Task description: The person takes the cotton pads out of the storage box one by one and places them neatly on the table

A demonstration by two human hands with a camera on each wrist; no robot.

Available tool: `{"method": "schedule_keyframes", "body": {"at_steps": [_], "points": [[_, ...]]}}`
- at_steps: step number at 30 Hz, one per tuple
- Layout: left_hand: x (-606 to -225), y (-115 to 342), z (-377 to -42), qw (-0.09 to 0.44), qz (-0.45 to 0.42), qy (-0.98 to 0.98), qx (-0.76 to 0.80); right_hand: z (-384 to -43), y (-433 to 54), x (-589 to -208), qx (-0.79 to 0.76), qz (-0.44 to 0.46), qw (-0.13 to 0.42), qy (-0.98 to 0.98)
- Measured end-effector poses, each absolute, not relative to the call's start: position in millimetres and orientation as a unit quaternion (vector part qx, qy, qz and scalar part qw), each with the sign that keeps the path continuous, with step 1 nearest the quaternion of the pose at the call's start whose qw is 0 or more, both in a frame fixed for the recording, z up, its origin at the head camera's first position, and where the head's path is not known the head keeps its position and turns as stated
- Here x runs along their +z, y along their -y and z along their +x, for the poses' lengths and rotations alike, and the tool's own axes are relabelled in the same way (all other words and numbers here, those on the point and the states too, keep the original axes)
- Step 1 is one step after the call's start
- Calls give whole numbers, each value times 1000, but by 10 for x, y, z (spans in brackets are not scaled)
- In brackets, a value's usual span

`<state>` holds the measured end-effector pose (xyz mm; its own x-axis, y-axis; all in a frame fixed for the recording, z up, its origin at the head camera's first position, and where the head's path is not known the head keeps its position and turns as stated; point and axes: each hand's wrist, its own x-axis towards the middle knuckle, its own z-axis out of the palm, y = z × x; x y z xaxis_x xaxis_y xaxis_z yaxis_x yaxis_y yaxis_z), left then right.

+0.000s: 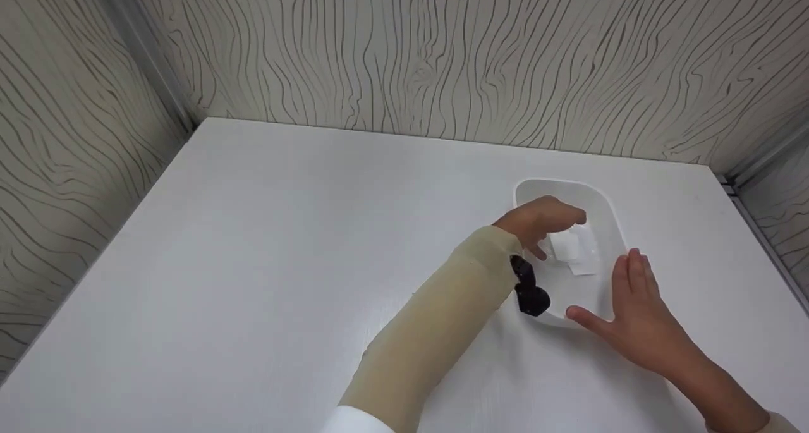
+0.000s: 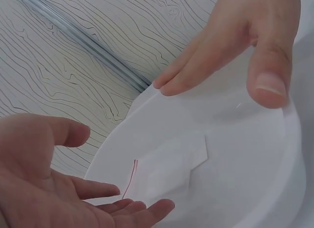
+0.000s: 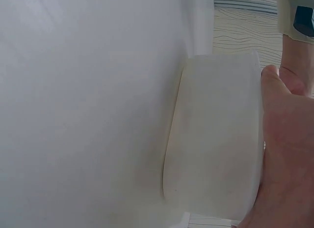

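A white plastic tub (image 1: 588,297) with rounded corners stands on the table. Inside it lies a small clear zip bag (image 2: 169,169) with a red line along one edge and white paper-like pieces showing. Over the tub's far left part is my left hand (image 1: 545,219), its fingers loosely bent beside the bag's red edge in the left wrist view, with nothing between thumb and fingers. My right hand (image 1: 648,322) rests along the tub's near right rim, fingers straight and thumb spread. In the right wrist view the tub's outer wall (image 3: 213,134) hides the bag.
The white table (image 1: 284,262) extends far to the left of the tub. A wood-grain patterned wall (image 1: 411,54) rises behind its back edge. Metal posts stand at the corners. A dark wrist device (image 1: 532,291) sits by the left sleeve, overlapping the tub's left rim.
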<state>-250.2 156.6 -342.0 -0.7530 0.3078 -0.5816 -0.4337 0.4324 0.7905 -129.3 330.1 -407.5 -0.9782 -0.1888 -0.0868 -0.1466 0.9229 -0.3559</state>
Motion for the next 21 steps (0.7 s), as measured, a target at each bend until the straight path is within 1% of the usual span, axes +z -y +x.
{"method": "schedule_keyframes", "body": {"at_steps": [3,8,11,16,21], "points": [[-3422,-1569,-2470,358,-69,-754,546,-1291,-3302,-4077,-179,-90,54,-978],[-3425,-1576,-2430,361,-145,-726,567,-1286,-3296,-4075,-185,-90,52,-977],[-3419,-1575,-2423,362,-166,-719,569,-1284,-3298,-4071,-184,-89,55,-977],[-3395,-1583,-2426,364,-175,-718,567,-1285,-3305,-4073,-181,-86,61,-978],[-3384,-1578,-2410,359,-156,-707,588,-1289,-3312,-4072,-181,-84,64,-978]]}}
